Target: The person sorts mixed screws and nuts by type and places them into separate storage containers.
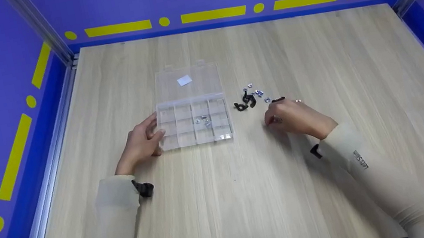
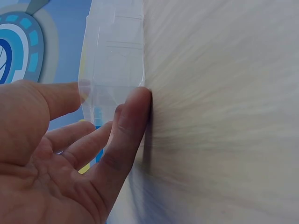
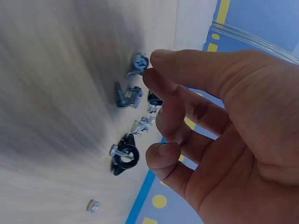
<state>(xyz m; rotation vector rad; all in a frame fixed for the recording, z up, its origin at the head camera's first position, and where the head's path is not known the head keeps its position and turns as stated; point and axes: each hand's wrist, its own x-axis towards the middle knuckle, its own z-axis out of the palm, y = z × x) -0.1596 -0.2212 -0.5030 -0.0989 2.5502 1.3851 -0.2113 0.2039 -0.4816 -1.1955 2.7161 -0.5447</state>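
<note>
A clear plastic compartment box (image 1: 198, 143) lies with its lid folded back, several small metal pieces (image 1: 204, 120) in its inner compartments. My left hand (image 1: 141, 141) holds the box by its left side; in the left wrist view, fingers (image 2: 132, 116) touch its edge close to the tabletop. Right of the box, my right hand (image 1: 292, 118) has its thumb and index finger together at a small cross-head screw (image 3: 139, 62), which they appear to pinch. Beside those fingertips, a screw with a nut (image 3: 128, 96) lies on the table.
Several black plastic clips (image 1: 241, 107) and loose shiny screws (image 1: 259, 93) lie between the box and my right hand. A black ring-shaped piece (image 3: 125, 155) with a bolt is beyond the fingers. A white label (image 1: 184, 80) is on the lid. Blue walls border the wooden table (image 1: 228, 212).
</note>
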